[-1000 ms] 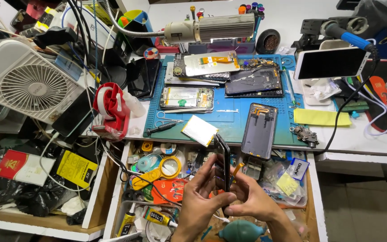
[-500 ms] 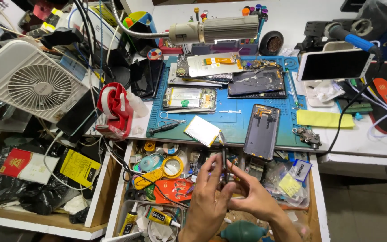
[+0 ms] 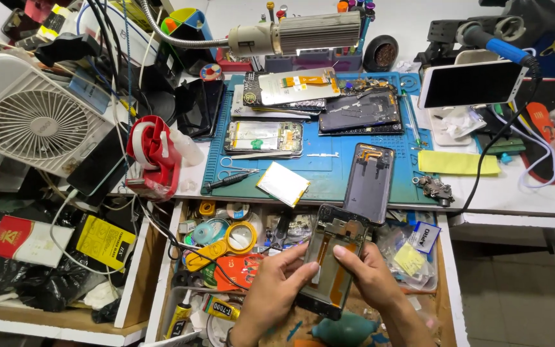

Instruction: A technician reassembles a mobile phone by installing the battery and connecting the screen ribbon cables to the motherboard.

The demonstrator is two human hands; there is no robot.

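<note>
Both hands on the phone frame, held over the open drawer at the near edge of the bench. Left hand grasps its left long edge, right hand its right edge, fingers curled onto the open face. Long axis runs near-to-far, tilted slightly right at the far end. Both hands equally close. A second dark back cover lies on the blue mat, just far of the frame's top.

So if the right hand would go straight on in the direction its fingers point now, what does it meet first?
The right hand points up-left, its fingers already resting on the opened phone frame that both hands hold. Past the frame, the line probably reaches the left hand, though depth is hard to judge.
</note>
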